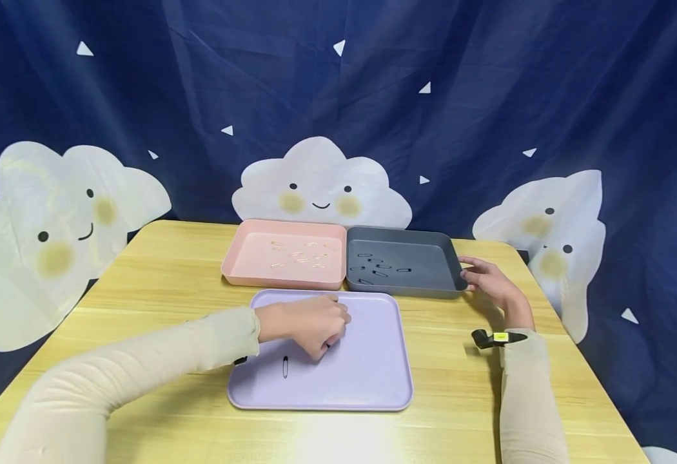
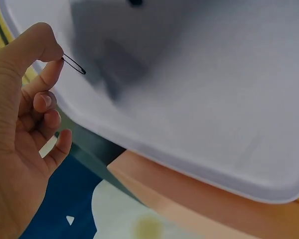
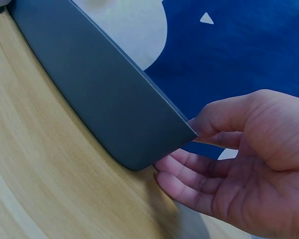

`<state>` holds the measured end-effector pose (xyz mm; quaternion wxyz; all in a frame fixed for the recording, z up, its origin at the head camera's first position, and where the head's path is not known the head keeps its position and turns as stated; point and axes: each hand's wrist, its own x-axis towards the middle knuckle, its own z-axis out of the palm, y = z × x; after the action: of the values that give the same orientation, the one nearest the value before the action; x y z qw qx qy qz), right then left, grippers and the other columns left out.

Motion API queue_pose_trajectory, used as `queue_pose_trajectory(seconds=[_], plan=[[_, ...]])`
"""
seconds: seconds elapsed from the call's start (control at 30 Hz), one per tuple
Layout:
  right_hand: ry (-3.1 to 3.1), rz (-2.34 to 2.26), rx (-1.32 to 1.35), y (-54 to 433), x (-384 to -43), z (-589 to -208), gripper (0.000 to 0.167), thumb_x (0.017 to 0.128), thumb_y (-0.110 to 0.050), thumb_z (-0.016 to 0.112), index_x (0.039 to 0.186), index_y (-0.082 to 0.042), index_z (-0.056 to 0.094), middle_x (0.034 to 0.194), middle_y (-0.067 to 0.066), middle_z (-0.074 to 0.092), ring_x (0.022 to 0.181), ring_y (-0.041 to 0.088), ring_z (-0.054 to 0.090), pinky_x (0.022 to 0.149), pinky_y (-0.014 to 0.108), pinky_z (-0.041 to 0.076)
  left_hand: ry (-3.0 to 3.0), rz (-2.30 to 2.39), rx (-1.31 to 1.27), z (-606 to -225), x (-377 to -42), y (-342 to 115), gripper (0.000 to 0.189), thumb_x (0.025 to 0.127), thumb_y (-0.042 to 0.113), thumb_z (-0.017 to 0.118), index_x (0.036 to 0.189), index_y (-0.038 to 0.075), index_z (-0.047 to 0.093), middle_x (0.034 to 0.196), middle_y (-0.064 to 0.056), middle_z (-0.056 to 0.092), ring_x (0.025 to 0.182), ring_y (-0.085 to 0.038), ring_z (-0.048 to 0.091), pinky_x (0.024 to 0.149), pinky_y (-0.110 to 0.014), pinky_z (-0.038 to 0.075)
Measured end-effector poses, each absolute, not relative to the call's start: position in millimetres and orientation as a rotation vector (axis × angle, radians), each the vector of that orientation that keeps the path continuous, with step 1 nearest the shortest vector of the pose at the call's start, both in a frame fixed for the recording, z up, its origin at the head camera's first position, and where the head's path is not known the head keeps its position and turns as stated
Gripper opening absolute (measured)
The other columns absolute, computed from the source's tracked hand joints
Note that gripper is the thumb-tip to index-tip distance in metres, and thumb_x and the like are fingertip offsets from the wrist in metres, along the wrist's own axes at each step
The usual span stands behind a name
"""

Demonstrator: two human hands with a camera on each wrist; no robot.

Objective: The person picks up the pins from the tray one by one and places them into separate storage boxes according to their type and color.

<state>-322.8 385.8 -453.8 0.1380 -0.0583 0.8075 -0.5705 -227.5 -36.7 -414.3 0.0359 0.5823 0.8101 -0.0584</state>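
Note:
My left hand point(image 1: 319, 324) is over the lilac tray point(image 1: 367, 399). In the left wrist view its thumb and index finger pinch a black safety pin point(image 2: 74, 64), which sticks out past the fingertips; the head view hides this pin. Another black safety pin point(image 1: 285, 367) lies on the lilac tray, left of the hand. At the right end of the dark grey tray point(image 1: 431, 283), my right hand point(image 1: 492, 283) grips the corner. Its thumb is at the rim and the other fingers are against the outside wall. Several black safety pins point(image 1: 380, 265) lie inside that tray, mostly toward its left.
A pink tray point(image 1: 283, 281) stands against the grey tray's left side, with several gold-coloured safety pins point(image 1: 300, 260) in it. Both trays sit behind the lilac one on the wooden table point(image 1: 449, 393). A dark blue curtain point(image 1: 292, 77) with white clouds hangs behind the table.

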Motion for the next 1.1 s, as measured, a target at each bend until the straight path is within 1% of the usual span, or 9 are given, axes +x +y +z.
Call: queue_pose_trajectory(seconds=[0.23, 0.33, 0.53, 0.6, 0.77, 0.97, 1.03, 1.1], plan=[[2.338, -1.646, -0.155, 385.9, -322.5, -452.9, 0.057, 0.104, -0.005, 0.049, 0.156, 0.008, 0.028, 0.102, -0.003, 0.058, 0.082, 0.002, 0.055, 0.073, 0.020, 0.054, 2.562, -0.214, 1.810, -394.7, -242.4, -25.6, 0.012, 0.070, 0.024, 0.080, 0.065, 0.023, 0.069, 0.080, 0.011, 0.060, 0.087, -0.010, 0.060, 0.082, -0.030, 0.048], [2.360, -1.620, -0.151, 386.7, -322.1, -453.2, 0.056, 0.105, -0.008, 0.049, 0.156, 0.007, 0.029, 0.106, -0.001, 0.057, 0.086, 0.002, 0.054, 0.075, 0.020, 0.054, 2.581, -0.189, 1.789, -387.3, -250.1, -19.6, 0.011, 0.071, 0.022, 0.079, 0.066, 0.023, 0.069, 0.082, 0.011, 0.061, 0.089, -0.011, 0.060, 0.087, -0.034, 0.049], [2.360, -1.613, -0.156, 388.0, -322.6, -455.0, 0.055, 0.106, -0.008, 0.047, 0.156, 0.006, 0.029, 0.114, 0.005, 0.053, 0.090, 0.001, 0.054, 0.077, 0.020, 0.054, 2.628, -0.144, 1.764, -374.7, -266.5, -8.4, 0.007, 0.073, 0.020, 0.077, 0.068, 0.021, 0.072, 0.086, 0.009, 0.063, 0.092, -0.013, 0.060, 0.087, -0.037, 0.048], [2.353, -1.620, -0.159, 388.0, -323.0, -455.3, 0.055, 0.106, -0.008, 0.047, 0.156, 0.006, 0.028, 0.113, 0.005, 0.053, 0.089, 0.001, 0.054, 0.077, 0.020, 0.054, 2.650, -0.141, 1.757, -369.9, -272.0, -4.7, 0.007, 0.073, 0.020, 0.076, 0.068, 0.021, 0.072, 0.087, 0.009, 0.064, 0.092, -0.014, 0.060, 0.084, -0.036, 0.046], [2.344, -1.638, -0.159, 389.2, -323.3, -454.8, 0.056, 0.106, -0.008, 0.048, 0.156, 0.006, 0.029, 0.109, 0.001, 0.055, 0.088, 0.002, 0.054, 0.075, 0.020, 0.053, 2.705, -0.112, 1.706, -358.8, -289.5, 7.2, 0.008, 0.073, 0.016, 0.072, 0.067, 0.020, 0.071, 0.089, 0.007, 0.064, 0.091, -0.016, 0.058, 0.086, -0.036, 0.045], [2.305, -1.688, -0.162, 388.6, -323.5, -454.5, 0.056, 0.104, -0.005, 0.049, 0.155, 0.008, 0.029, 0.106, 0.001, 0.058, 0.086, 0.002, 0.058, 0.075, 0.019, 0.054, 2.782, -0.087, 1.673, -350.0, -314.2, 23.4, 0.003, 0.075, 0.017, 0.071, 0.072, 0.018, 0.071, 0.093, 0.003, 0.066, 0.096, -0.019, 0.062, 0.094, -0.043, 0.050], [2.295, -1.700, -0.165, 388.1, -323.4, -454.4, 0.057, 0.104, -0.004, 0.048, 0.156, 0.008, 0.028, 0.105, 0.001, 0.059, 0.085, 0.002, 0.060, 0.075, 0.019, 0.055, 2.800, -0.070, 1.668, -348.9, -322.1, 29.5, 0.003, 0.076, 0.017, 0.071, 0.073, 0.017, 0.071, 0.093, 0.001, 0.066, 0.096, -0.020, 0.062, 0.095, -0.044, 0.050], [2.296, -1.699, -0.168, 387.8, -323.2, -454.5, 0.056, 0.104, -0.003, 0.048, 0.156, 0.009, 0.028, 0.105, 0.001, 0.060, 0.085, 0.001, 0.060, 0.075, 0.019, 0.055, 2.810, -0.050, 1.657, -349.2, -329.7, 35.5, 0.004, 0.078, 0.016, 0.070, 0.074, 0.016, 0.071, 0.093, 0.001, 0.066, 0.095, -0.021, 0.062, 0.094, -0.043, 0.050]])
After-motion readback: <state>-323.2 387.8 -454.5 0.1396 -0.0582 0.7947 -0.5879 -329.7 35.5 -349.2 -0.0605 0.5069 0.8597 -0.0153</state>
